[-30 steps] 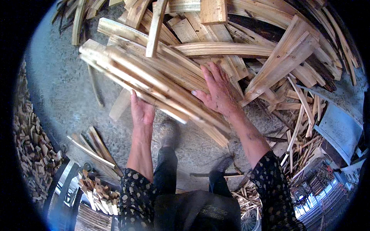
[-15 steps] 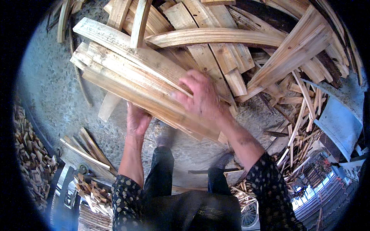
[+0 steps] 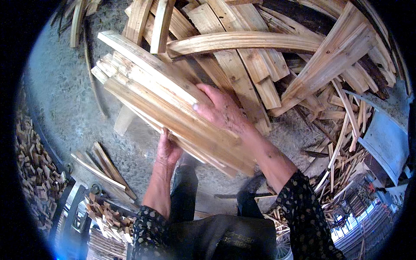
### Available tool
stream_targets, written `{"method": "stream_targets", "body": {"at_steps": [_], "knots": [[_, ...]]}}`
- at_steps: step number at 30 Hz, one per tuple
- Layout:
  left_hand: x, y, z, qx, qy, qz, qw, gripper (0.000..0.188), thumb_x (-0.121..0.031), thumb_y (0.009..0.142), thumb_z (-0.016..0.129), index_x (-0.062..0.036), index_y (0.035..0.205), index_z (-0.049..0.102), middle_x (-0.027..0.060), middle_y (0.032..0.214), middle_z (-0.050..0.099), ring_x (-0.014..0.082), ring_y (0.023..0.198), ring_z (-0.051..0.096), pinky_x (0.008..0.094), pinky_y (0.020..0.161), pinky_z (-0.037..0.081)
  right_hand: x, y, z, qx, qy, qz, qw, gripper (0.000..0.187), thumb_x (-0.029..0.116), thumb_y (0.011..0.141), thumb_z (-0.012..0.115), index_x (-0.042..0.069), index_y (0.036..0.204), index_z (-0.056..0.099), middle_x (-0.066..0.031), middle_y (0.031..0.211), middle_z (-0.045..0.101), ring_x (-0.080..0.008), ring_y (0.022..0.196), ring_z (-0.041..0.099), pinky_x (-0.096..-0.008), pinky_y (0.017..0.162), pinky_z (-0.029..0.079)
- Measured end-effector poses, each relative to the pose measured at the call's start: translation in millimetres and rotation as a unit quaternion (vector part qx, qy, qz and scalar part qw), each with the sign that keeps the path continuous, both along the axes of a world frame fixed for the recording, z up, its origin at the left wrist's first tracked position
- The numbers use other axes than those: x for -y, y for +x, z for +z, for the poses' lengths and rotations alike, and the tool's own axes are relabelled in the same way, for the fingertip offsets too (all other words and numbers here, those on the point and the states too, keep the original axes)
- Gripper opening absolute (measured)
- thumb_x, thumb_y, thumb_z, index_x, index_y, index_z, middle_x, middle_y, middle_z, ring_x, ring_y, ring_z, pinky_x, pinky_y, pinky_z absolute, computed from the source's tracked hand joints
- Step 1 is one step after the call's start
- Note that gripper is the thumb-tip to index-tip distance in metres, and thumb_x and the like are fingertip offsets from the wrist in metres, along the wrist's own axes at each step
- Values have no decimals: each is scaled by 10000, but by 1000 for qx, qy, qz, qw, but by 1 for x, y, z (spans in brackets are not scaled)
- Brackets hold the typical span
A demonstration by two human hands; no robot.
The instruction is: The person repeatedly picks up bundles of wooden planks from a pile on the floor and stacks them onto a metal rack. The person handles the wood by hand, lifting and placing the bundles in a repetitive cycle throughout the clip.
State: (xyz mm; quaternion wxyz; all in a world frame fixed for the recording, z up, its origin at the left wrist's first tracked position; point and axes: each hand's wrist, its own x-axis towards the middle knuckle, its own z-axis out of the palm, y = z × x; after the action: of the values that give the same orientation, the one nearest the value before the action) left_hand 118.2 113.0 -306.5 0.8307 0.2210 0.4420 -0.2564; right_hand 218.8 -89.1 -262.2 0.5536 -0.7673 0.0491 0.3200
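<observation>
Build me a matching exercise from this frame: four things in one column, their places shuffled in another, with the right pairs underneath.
1. left hand
2. right hand
3. curved plank
4. blue panel

A. near the picture's right rim
B. at the far edge of the plank stack
C. across the flat boards
D. at the stack's edge nearer the body

Pairs: 1-D, 2-B, 3-C, 4-A

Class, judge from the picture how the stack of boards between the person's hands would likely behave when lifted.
The stack of boards would probably stay stiff, since its long pieces look straight. Single boards might slide apart: no strap shows, only the left hand and right hand at its edges.
</observation>
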Motion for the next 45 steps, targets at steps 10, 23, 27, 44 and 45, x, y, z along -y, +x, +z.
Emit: {"method": "stream_targets", "body": {"at_steps": [10,23,27,44,45], "knots": [[25,-64,27,-29,-2,-76,997,764,-395,686,708,-77,1280,346,107,1275,427,294,1182,389,461,1007,300,41,-57,24,-150,124,19,981,744,356,756,592,-17,1313,270,-182,1276,406,-235,1187,388,-333,989,293],[91,-91,-31,64,77,-121,988,597,-415,801,573,-85,1258,374,54,1230,453,227,1141,410,380,995,296,75,-167,-49,101,-117,-2,988,659,353,758,608,30,1268,344,-191,1127,474,-328,1066,461,-367,933,346],[89,-95,-34,37,70,-74,994,705,-457,761,606,-82,1290,331,76,1271,419,251,1171,385,402,1025,265,89,-145,-46,-128,153,-34,979,730,435,770,582,41,1314,296,-155,1275,423,-235,1170,407,-340,965,326],[173,-214,301,-268,-23,-244,932,473,-175,783,622,-6,1188,446,146,1105,546,268,1003,541,400,900,438,155,-295,290,-453,211,-159,852,857,242,730,646,70,1389,126,-119,1393,253,-213,1287,216,-346,1054,166],[174,-217,315,-277,-41,-232,931,475,-171,776,631,-5,1183,452,145,1105,546,264,998,543,397,893,441,154,-295,307,-457,204,-150,853,866,248,724,651,80,1392,126,-109,1398,252,-209,1295,201,-333,1058,141]]}}
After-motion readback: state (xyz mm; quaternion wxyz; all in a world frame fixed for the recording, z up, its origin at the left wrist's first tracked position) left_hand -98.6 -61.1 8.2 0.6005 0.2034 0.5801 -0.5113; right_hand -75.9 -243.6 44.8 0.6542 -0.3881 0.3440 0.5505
